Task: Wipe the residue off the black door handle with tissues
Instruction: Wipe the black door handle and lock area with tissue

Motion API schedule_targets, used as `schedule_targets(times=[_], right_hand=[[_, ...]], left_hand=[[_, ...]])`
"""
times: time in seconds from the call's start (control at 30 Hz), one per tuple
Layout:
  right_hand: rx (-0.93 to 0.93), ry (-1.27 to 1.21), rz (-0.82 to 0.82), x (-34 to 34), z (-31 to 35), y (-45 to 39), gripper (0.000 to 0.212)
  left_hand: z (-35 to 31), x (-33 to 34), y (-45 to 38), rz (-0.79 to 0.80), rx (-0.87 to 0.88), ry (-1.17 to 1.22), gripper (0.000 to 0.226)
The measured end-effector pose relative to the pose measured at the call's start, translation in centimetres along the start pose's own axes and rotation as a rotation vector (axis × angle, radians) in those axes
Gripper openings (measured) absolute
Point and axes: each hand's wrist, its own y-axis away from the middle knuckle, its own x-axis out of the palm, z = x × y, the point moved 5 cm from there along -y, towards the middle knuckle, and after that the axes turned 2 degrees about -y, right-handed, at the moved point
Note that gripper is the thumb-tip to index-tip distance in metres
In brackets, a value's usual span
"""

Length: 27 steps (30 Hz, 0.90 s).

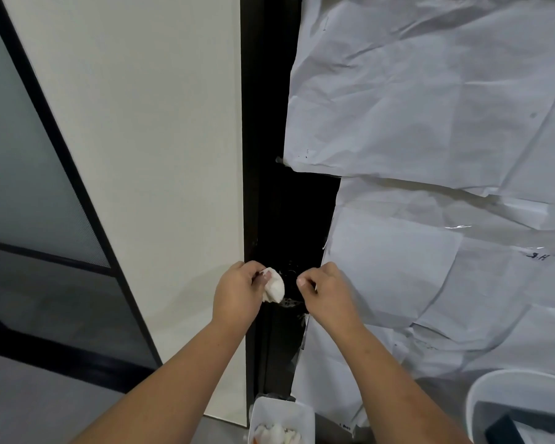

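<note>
Black door handle sits low on the dark door edge, between both hands, mostly lost against the black; pale smears of residue show just below it. White tissue, wadded, touches or nearly touches the handle's left side. Left hand grips the wad, fingers curled round it with the thumb on top. Right hand is at the handle's right side, fingers curled in and thumb tip forward; it looks to pinch or steady something at the handle, but what it holds cannot be told, dark on dark. Step in hand, as judged: rubbing the handle with the wad. To do it well, press a clean face of the tissue firmly on the smears, work round the handle's underside where the residue shows, brace the handle with the other hand, and swap the wad once soiled. Outward: crumpled white paper sheets taped over the door to the right, cream wall panel left, a white bin with used tissues below, and a white basket rim at bottom right.
</note>
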Motion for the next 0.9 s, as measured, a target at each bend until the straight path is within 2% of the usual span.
schedule_targets(times=[0.17, 0.27, 0.33, 0.4, 0.47, 0.53, 0.63, 0.77, 0.9], right_hand=[[0.127, -0.123, -0.092, -0.4, -1.7, -0.5, 0.015], [0.127, -0.156, -0.100, 0.2, -2.5, -0.4, 0.020], [0.105, -0.137, -0.078, 0.6, -2.7, -0.2, 0.020], [0.092, -0.115, -0.035, 0.9, -2.7, -0.2, 0.020], [0.081, -0.109, -0.006, 0.9, -2.9, -0.2, 0.020], [0.071, -0.105, 0.008, 0.8, -3.1, -0.2, 0.021], [0.054, -0.107, 0.019, 0.7, -3.2, -0.1, 0.022], [0.018, -0.080, 0.022, 0.7, -3.1, -0.1, 0.021], [0.005, -0.072, 0.029, 0.7, -3.2, -0.1, 0.022]], left_hand=[[0.2, -0.7, 0.6, -0.092, -0.041, -0.230, 0.030], [0.3, 0.1, 0.6, -0.031, -0.086, -0.304, 0.041], [0.3, 0.9, 0.7, 0.015, -0.145, -0.271, 0.044], [0.6, 2.0, 0.7, 0.040, -0.254, -0.094, 0.046], [1.3, 3.1, 1.0, 0.078, -0.492, 0.272, 0.043], [1.5, 4.2, 1.5, 0.121, -0.763, 0.623, 0.030], [1.4, 5.5, 2.0, 0.183, -0.987, 0.863, 0.015], [0.9, 6.5, 1.9, 0.192, -1.092, 1.079, 0.017], [0.3, 6.6, 1.3, 0.174, -1.082, 1.219, 0.021]])
